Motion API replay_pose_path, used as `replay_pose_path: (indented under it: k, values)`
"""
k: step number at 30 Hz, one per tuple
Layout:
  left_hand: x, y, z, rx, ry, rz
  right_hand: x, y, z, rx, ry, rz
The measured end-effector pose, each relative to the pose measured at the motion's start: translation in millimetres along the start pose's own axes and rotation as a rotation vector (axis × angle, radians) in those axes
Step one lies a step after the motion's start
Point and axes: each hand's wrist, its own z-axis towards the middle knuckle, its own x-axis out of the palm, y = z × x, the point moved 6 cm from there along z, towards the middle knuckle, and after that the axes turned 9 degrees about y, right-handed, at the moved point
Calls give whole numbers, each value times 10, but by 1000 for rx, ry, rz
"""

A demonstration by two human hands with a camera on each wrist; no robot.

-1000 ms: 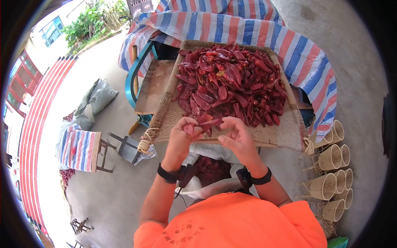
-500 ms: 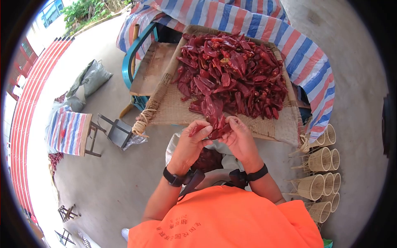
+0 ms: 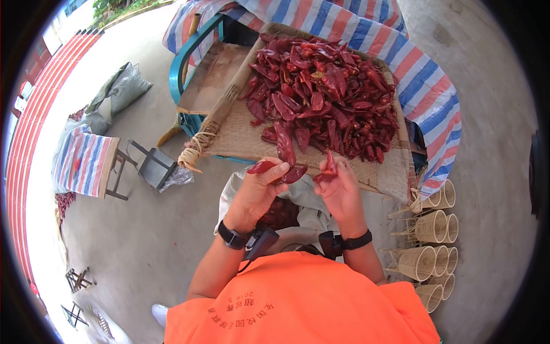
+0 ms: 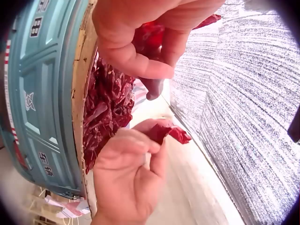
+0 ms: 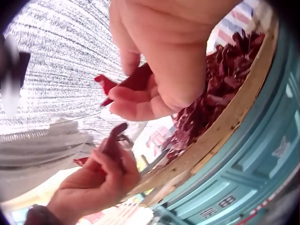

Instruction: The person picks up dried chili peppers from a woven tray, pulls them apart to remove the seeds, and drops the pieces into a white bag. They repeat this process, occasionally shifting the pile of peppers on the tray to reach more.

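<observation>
My left hand [image 3: 256, 194] grips dark red dried chili peppers [image 3: 294, 174] between thumb and fingers, one end poking out on each side. Just to its right, my right hand [image 3: 344, 194] pinches a smaller red chili piece [image 3: 329, 168]. In the left wrist view that chili piece [image 4: 172, 133] looks curled and torn-edged. A narrow gap separates the two hands. Beyond them, a heap of dried chilies [image 3: 326, 92] covers most of a woven tray [image 3: 243, 135]. Below the hands stands an open whitish sack [image 3: 229, 192] with dark red chilies [image 3: 279, 215] inside, partly hidden by my arms.
The tray rests over a teal frame [image 3: 177, 86]. A striped plastic sheet [image 3: 429, 92] drapes behind it. Wicker baskets [image 3: 431, 226] line the floor at right. At left are a dark folding chair [image 3: 153, 166], a sheet-covered stool [image 3: 86, 163] and a grey sack [image 3: 129, 89].
Half a second ago both hands met at the chilies; now the right hand has drawn away rightward with a piece. The head view has shifted, bringing the tray higher in the picture.
</observation>
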Motion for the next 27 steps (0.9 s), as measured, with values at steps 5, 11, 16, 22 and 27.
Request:
replay_pose_path:
  k: [5,11,16,22,27]
  values:
    - [-35,-38,-43,11,-15,-9,50,96,-164,203,19,-822]
    - [37,105,-54,-12,2,120,160,-93,-103,134,-95,-592]
    - [74,5,-118,2,-30,163,-47,-327,-122,192,8,-121]
    - [195,-110,-264,67,25,276,103,-226,-177,138,198,261]
    - [235,-41,-347,18,106,410,139,-181,-220,104,325,266]
